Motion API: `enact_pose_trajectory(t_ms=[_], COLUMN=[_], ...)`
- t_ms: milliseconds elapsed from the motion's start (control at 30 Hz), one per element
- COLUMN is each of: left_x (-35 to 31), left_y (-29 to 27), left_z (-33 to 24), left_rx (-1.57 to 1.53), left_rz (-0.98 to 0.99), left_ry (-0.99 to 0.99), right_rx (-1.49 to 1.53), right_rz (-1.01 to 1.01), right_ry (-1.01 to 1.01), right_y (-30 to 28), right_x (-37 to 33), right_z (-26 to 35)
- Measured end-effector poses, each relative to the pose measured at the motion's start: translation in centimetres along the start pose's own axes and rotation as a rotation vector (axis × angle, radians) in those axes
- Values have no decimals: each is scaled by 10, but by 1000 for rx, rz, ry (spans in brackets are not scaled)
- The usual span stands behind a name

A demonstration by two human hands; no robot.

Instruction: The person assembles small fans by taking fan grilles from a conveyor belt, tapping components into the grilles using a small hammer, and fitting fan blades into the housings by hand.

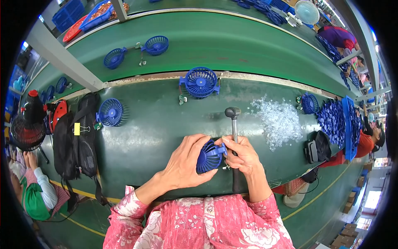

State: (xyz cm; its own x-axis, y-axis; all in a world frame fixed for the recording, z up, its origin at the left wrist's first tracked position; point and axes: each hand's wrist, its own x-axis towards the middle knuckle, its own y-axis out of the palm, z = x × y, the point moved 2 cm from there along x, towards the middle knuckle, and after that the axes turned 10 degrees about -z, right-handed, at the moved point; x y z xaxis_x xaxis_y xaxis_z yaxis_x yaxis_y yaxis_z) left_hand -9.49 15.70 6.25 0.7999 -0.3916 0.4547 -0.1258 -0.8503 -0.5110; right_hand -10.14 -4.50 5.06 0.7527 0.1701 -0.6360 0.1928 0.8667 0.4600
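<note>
A blue plastic fan housing [205,160] with slatted ribs is between my hands, close to the table's near edge. My left hand [184,159] wraps round its left side, thumb below and fingers above. My right hand [244,155] pinches the bracket at its right side, where a small circuit board [226,167] hangs. A hammer [234,124] with a dark head and metal shaft lies upright in the picture under my right hand; whether the hand touches it is hidden. Ahead, another blue fan housing [201,82] with a board on wires rests on the table.
A pile of small clear plastic pieces [277,122] lies right of the hammer. Blue parts [331,120] are heaped farther right, beside a blue tray [349,128]. A black bag [76,141] sits at left. More fan housings [156,45] lie on the green conveyor belt [248,50].
</note>
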Motion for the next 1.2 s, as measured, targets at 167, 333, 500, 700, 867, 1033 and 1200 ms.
enact_pose_trajectory(t_ms=[167,333,500,700,867,1033,1200], left_x=[2,4,11,64,106,115,127], left_y=[-2,-4,-9,-44,-44,-24,-43], left_z=[2,0,-5,-7,4,49,74], left_rx=[-47,-31,153,-22,381,526,424], left_rz=[28,62,80,310,-212,-61,-300], left_ry=[-98,-165,-151,-358,181,237,180], right_rx=[13,-60,-287,-388,-401,-333,-324], right_rz=[27,5,-224,-440,-532,-527,-580], right_ry=[-108,-150,-281,-624,-896,-868,-860], right_y=[0,3,9,17,19,17,5], right_x=[2,-6,-14,-24,-33,-34,-43], right_z=[-5,0,4,14,26,21,18])
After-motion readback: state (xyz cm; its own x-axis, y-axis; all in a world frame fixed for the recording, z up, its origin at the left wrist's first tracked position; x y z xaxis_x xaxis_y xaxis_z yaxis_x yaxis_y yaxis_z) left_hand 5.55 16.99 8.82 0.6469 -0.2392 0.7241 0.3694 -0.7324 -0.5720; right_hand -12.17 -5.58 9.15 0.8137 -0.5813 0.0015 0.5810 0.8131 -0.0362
